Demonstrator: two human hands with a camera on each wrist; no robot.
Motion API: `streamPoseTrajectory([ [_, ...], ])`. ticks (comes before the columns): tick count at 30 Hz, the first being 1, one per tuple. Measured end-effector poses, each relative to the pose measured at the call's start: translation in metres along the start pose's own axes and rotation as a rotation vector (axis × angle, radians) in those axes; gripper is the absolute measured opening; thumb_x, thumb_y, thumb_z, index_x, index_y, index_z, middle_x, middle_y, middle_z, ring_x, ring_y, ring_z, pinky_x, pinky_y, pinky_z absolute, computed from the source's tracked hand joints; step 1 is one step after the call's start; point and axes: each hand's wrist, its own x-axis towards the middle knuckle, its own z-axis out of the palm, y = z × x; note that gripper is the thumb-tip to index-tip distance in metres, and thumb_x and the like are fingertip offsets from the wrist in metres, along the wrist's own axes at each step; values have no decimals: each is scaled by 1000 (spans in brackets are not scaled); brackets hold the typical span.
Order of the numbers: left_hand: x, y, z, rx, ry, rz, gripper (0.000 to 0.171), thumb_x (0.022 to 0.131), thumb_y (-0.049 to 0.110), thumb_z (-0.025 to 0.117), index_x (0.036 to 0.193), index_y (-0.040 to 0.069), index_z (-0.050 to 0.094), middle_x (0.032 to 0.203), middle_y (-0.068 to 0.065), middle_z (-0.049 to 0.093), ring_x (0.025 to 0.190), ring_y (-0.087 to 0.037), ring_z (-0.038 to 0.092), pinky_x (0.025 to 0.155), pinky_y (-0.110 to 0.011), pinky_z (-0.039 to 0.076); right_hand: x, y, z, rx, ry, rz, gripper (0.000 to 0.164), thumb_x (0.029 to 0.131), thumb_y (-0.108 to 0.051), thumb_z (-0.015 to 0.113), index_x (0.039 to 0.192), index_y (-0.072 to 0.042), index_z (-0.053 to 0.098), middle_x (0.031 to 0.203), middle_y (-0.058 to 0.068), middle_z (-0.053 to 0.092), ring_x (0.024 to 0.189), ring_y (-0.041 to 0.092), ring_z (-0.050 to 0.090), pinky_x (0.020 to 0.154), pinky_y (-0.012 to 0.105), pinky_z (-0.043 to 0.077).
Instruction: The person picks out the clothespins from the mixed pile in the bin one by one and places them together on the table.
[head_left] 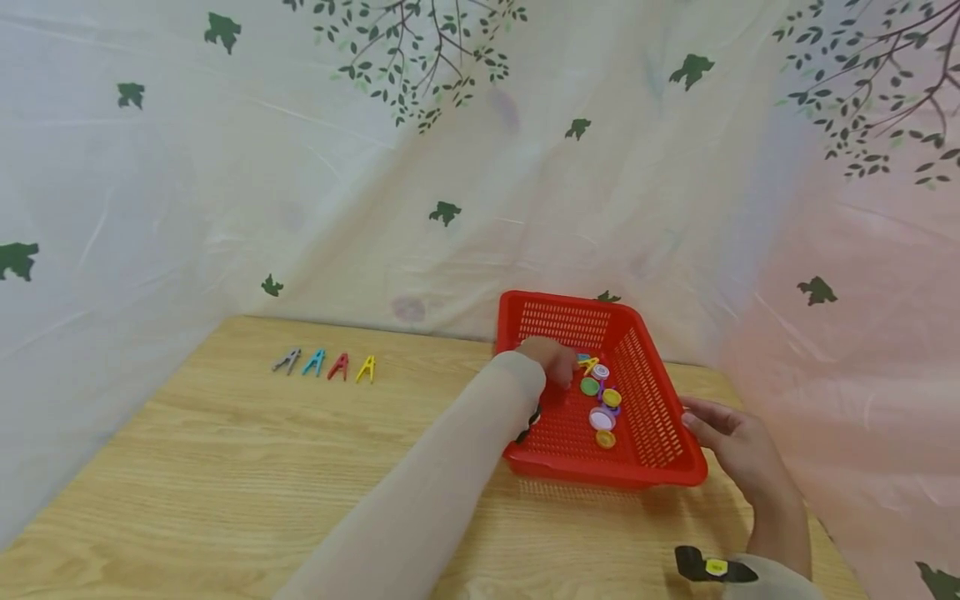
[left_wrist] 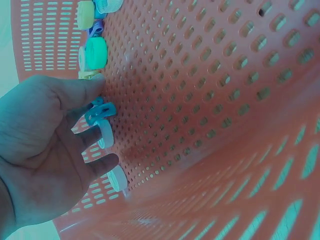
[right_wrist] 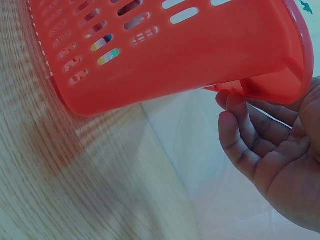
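Observation:
A red plastic basket (head_left: 592,479) sits at the right of the table, tilted a little in the head view. My left hand (head_left: 551,360) reaches down inside it, fingers spread and slightly bent. In the left wrist view, a blue clothespin (left_wrist: 101,113) lies by the fingers, and the thumb is close to a yellow piece (left_wrist: 89,75). White caps (left_wrist: 118,178) lie past the fingertips. At the basket's right side my right hand (head_left: 738,446) grips the rim, its thumb on top and fingers curled below, as the right wrist view (right_wrist: 280,150) shows.
On the left of the table stand grey (head_left: 287,360), blue (head_left: 315,362), red (head_left: 339,367) and yellow (head_left: 367,368) clothespins in a row. Inside the basket are a green cap (head_left: 589,387), a yellow cap (head_left: 612,398) and several other small pieces. A leaf-printed curtain (head_left: 360,208) hangs behind the table.

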Motion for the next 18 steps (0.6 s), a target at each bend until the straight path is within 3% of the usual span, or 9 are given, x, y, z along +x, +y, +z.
streamPoseTrajectory([
  [2, -2, 3, -2, 145, -26, 49, 51, 89, 26, 80, 133, 45, 65, 125, 7, 56, 110, -18, 53, 90, -42, 54, 0, 0, -1, -2, -3, -5, 65, 101, -46, 61, 152, -6, 49, 148, 21, 53, 116, 21, 63, 104, 74, 33],
  [3, -3, 4, -4, 115, -33, 31, 51, 88, 25, 81, 132, 46, 66, 125, 7, 56, 111, -19, 53, 91, -44, 55, 0, 0, -1, -1, -4, -11, 65, 102, -45, 61, 151, -6, 49, 147, 21, 54, 114, 18, 64, 103, 74, 33],
  [6, -6, 7, -9, 203, -72, 57, 49, 90, 24, 79, 133, 42, 65, 126, 8, 56, 115, -19, 52, 94, -43, 55, 1, 1, -3, -4, -7, -30, 65, 102, -45, 61, 151, -4, 49, 146, 22, 55, 110, 12, 64, 103, 74, 34],
  [8, -9, 9, -12, 310, -102, 91, 46, 92, 26, 76, 134, 40, 64, 125, 9, 56, 116, -17, 50, 96, -41, 53, 1, 1, -3, -9, -7, -32, 66, 102, -46, 61, 151, -4, 49, 146, 22, 55, 109, 12, 64, 103, 74, 34],
  [13, -11, 15, -16, 609, -193, 208, 30, 101, 33, 64, 131, 25, 64, 123, 5, 58, 117, -16, 49, 97, -35, 46, 2, 2, -3, -15, 0, -23, 68, 101, -49, 60, 152, -6, 48, 148, 22, 52, 120, 28, 62, 104, 73, 35],
  [15, -12, 17, -17, 664, -208, 219, 27, 102, 34, 62, 126, 21, 65, 124, 2, 59, 116, -16, 51, 95, -34, 45, 2, 2, -2, -11, -2, -20, 68, 101, -49, 59, 152, -7, 48, 149, 22, 52, 124, 34, 59, 104, 73, 35],
  [18, -13, 21, -17, 673, -194, 189, 27, 99, 36, 68, 121, 21, 65, 125, 1, 62, 114, -17, 53, 92, -34, 48, 2, 2, -2, -8, -6, -15, 68, 101, -49, 59, 153, -7, 47, 150, 22, 51, 126, 37, 57, 104, 74, 34],
])
